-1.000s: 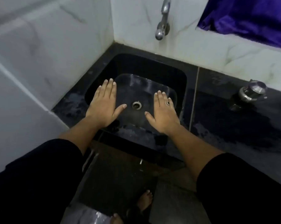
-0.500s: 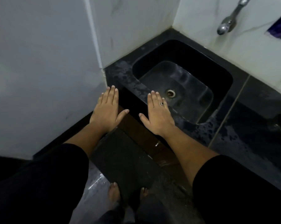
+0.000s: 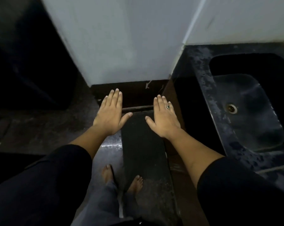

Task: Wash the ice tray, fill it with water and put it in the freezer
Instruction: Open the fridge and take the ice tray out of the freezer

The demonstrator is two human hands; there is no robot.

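No ice tray shows in the head view. My left hand [image 3: 111, 114] and my right hand [image 3: 165, 119] are held out flat, palms down, fingers straight, holding nothing. They hover over the floor in front of a white wall corner [image 3: 121, 46]. A ring sits on a finger of my right hand. The black sink [image 3: 252, 111] with its metal drain [image 3: 231, 108] lies at the right edge, well to the right of both hands. The tap is out of frame.
The wet black counter rim [image 3: 201, 75] edges the sink. A dark mat [image 3: 144, 152] lies on the floor under my hands, with my bare feet [image 3: 121, 178] at its near end. A dark opening [image 3: 23, 62] lies at the left.
The view has swung left and down, so the sink slid to the right edge and the tap left the frame. Both hands stay flat and empty, now over the floor instead of the sink.
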